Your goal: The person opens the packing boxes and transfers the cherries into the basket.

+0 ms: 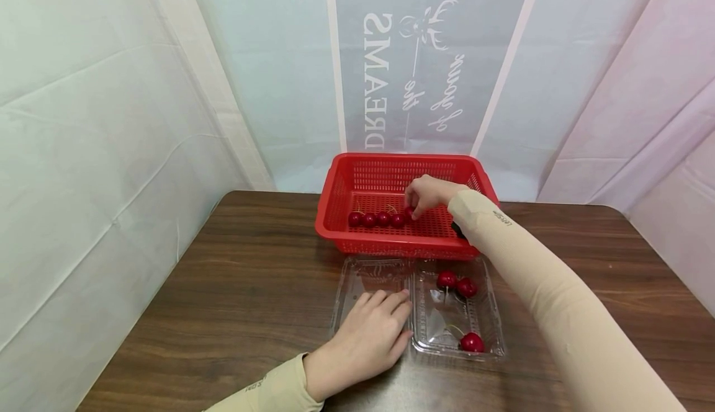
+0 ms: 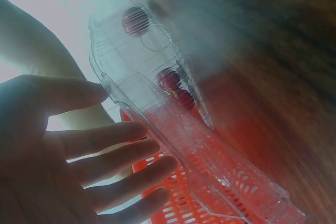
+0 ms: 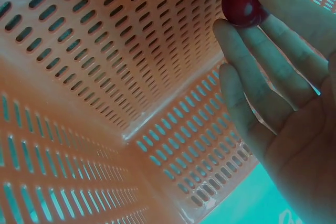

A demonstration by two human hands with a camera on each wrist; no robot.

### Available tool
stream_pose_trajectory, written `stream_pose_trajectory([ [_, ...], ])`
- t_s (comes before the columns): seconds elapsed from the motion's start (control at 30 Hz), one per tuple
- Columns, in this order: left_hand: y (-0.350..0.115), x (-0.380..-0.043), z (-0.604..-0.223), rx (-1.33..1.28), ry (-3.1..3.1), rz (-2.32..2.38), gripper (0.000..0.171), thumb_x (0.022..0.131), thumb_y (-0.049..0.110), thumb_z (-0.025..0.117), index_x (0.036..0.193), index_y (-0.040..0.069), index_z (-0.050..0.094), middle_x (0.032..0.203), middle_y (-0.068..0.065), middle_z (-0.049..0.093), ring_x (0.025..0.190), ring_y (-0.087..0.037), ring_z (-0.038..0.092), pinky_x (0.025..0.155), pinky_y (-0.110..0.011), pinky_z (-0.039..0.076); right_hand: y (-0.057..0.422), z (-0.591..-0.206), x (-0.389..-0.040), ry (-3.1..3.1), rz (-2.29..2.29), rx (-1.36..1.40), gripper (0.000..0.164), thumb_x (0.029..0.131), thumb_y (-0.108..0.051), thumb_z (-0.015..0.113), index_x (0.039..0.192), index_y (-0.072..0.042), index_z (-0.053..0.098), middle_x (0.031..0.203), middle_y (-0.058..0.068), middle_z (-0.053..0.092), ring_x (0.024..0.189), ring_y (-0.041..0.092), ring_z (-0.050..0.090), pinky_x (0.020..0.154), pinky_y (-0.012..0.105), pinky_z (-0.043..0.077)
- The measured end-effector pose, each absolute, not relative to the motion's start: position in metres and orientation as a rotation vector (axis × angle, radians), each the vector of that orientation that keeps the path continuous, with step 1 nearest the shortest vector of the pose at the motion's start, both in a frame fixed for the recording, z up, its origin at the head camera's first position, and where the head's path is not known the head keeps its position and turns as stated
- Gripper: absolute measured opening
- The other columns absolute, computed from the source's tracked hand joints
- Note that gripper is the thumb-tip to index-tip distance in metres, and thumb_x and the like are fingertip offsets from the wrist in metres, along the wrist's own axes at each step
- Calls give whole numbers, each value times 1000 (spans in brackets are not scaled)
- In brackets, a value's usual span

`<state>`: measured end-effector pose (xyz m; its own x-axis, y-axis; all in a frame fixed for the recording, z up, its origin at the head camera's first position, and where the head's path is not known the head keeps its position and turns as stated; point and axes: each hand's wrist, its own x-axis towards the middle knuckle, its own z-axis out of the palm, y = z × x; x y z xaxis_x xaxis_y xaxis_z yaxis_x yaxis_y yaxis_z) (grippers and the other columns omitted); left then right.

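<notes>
Inside the red plastic basket [image 1: 326,213], my right hand [image 1: 429,193] pinches a dark red cherry [image 3: 242,4] between thumb and fingers. That cherry is at the right end of a row of several cherries [image 1: 383,219] on the basket floor, some with stems. My left hand [image 1: 365,339] lies palm down with its fingers spread over the lid of a clear plastic clamshell box [image 1: 427,319], fingertips near the hinge. Three cherries lie in the box's right half: two [image 1: 466,287] together toward the back, and one [image 1: 472,342] at the front.
The basket stands at the back of the dark wooden table [image 1: 240,275], with the box in front of it. A printed fabric curtain [image 1: 296,89] hangs behind the table, and pale fabric walls enclose both sides.
</notes>
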<state>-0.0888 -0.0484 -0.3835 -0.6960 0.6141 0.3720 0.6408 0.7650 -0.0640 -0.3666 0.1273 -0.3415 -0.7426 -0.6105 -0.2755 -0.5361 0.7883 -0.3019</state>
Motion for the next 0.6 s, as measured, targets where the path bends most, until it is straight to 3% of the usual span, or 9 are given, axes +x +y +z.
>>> stream_pose_trajectory([
  [0.6,-48,-89,-384,-955,-2596,-103,32,87,36,62,110,13,66,123,-2,63,101,-15,59,81,-31,46,128,-343,-364,2579,-254,-844,27,75,-18,80,98,-8,71,91,5,70,83,17,63,79,35,54],
])
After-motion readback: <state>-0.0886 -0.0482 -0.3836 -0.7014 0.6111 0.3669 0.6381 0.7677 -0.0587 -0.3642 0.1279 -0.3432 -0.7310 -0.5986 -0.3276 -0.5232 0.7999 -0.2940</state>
